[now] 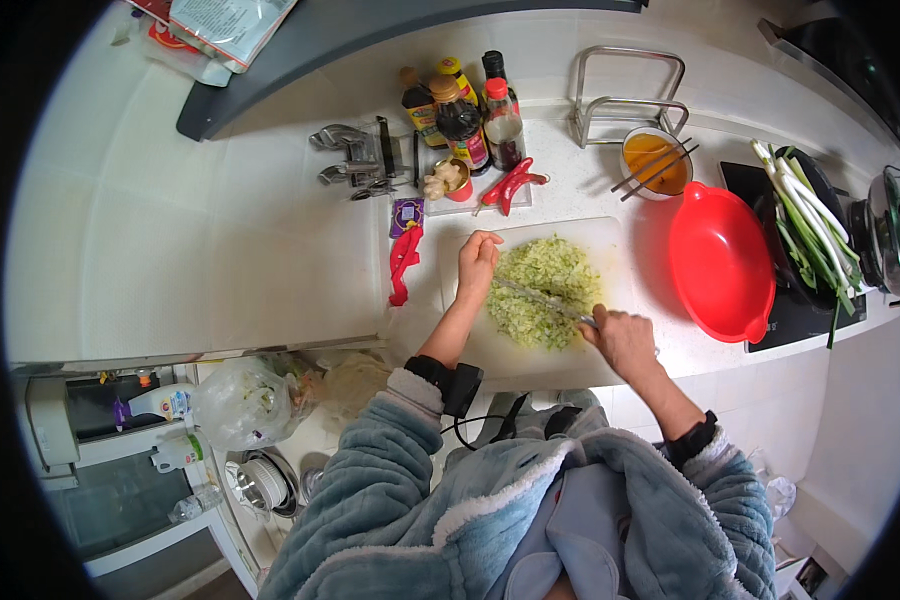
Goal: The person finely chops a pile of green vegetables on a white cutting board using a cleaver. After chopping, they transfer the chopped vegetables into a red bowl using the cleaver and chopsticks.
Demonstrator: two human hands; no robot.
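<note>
My right hand is wrapped around the handle of a kitchen knife. Its blade lies across a spread heap of finely chopped pale green vegetable, which may be cabbage. At the blade's far end, my left hand is closed with curled fingers and meets the tip; the exact hold is partly hidden. Under the heap is a white cutting board on the counter. Some bits cling to the blade.
Right of the board stands a red plastic basin. Behind it is a bowl of beaten egg with chopsticks across it. Scallions lie over a pan on the cooktop. Red chilies, sauce bottles and ginger sit behind the board.
</note>
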